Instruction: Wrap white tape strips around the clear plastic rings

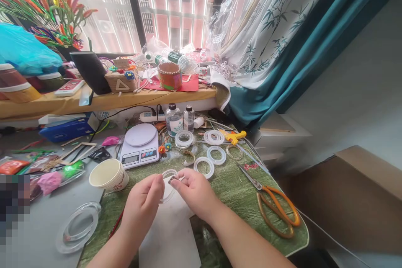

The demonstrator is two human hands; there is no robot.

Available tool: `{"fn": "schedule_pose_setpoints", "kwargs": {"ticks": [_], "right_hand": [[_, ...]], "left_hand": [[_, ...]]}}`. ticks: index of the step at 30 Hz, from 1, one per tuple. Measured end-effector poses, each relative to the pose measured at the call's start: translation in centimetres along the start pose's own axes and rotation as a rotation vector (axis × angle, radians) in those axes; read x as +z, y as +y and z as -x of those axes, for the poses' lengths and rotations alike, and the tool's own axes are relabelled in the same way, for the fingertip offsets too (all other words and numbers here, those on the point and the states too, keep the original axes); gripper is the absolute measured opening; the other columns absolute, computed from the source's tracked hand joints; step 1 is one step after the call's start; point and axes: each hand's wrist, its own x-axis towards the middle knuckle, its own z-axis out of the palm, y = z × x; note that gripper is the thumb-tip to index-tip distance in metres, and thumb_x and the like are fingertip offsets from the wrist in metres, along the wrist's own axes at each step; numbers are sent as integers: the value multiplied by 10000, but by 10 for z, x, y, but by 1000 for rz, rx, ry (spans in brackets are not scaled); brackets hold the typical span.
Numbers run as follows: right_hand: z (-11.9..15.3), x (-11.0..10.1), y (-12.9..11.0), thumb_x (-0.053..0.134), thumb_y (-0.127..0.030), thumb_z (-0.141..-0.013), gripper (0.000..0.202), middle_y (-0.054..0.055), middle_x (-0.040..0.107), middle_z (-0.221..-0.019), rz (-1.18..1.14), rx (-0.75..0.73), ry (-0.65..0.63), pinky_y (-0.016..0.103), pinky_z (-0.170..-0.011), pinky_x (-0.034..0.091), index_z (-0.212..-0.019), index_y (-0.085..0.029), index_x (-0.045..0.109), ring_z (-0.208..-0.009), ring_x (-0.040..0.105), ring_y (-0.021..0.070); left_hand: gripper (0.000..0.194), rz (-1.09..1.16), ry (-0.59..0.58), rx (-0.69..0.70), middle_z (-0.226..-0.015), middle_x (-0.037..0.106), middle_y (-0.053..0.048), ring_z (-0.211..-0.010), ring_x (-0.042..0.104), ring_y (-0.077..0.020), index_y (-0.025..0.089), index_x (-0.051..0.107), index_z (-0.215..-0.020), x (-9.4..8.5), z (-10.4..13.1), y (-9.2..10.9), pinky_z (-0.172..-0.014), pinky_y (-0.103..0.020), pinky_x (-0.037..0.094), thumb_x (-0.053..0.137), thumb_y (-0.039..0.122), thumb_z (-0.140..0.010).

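Observation:
My left hand (143,199), fingers curled, grips the left side of a clear ring-shaped mold (170,197) above a white sheet (168,234). Pinched between the thumb and fingers of my right hand (197,194) is a small dark piece (171,179) at the ring's upper right; its kind is too small to make out. Just beyond my right hand lies a whitish ring mold (204,175). More ring molds rest behind it, including a bluish one (223,162) and a stack of white ones (214,144). My fingers hide parts of the held ring.
A paper cup (105,174) and a kitchen scale (140,161) stand at the left. Orange-handled scissors (273,205) lie open at the right, near a yellow glue gun (234,137). Two bottles (175,127) stand behind. Clear rings (67,243) lie at front left.

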Motion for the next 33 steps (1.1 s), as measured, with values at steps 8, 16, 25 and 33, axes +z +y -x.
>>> {"fn": "schedule_pose_setpoints", "kwargs": {"ticks": [8,16,25,33], "right_hand": [[-5,10,1,620,-566,-896,356,-137,334,-419,-280,159,134,218,-369,179,-813,-244,493,-359,209,83],[1,4,-1,688,-509,-880,315,-111,384,-502,-119,41,-7,227,-413,189,-884,-211,587,-429,263,83],[-1,-4,-1,699,-431,-882,247,-96,409,-539,82,41,33,243,-449,181,-950,-198,650,-465,275,91],[-6,4,0,654,-526,-871,328,-123,332,-440,-179,162,167,228,-376,188,-805,-213,581,-377,234,86]], "left_hand": [[400,-1,-79,181,-809,594,-30,-769,532,-222,229,596,-830,8,-4,-6,-724,-306,429,400,522,-1021],[448,-156,102,150,-614,427,31,-572,441,-175,247,403,-643,10,4,-1,-567,-290,349,345,441,-1042],[503,23,-1,-38,-583,421,33,-572,411,-164,237,425,-597,9,-1,2,-553,-278,333,398,544,-995],[454,150,-70,15,-656,525,6,-637,502,-180,218,574,-703,8,-3,0,-612,-278,416,393,490,-1017]]}}
